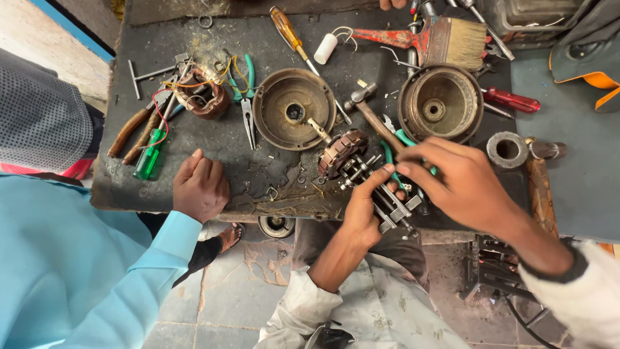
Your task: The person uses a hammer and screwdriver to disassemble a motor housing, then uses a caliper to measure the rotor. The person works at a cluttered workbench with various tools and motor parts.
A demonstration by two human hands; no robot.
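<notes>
Just one view here, a camera on the person's head looking almost straight down. It sits pretty close above the table (pixel 258 168), so the dark top fills the upper half of the shot, far edge at the top. The near edge runs across the middle, and below it you get the tiled floor (pixel 226 297) and the person's own sleeves. No second view to compare.

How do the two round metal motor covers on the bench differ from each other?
The left cover is a shallow, brownish dish lying apart from both hands, with a small hub hole in its middle. The right cover is deeper, greyer and ringed inside, and sits just above the right hand and the hammer. Both lie open side up on the dark benchtop and look grimy.
</notes>
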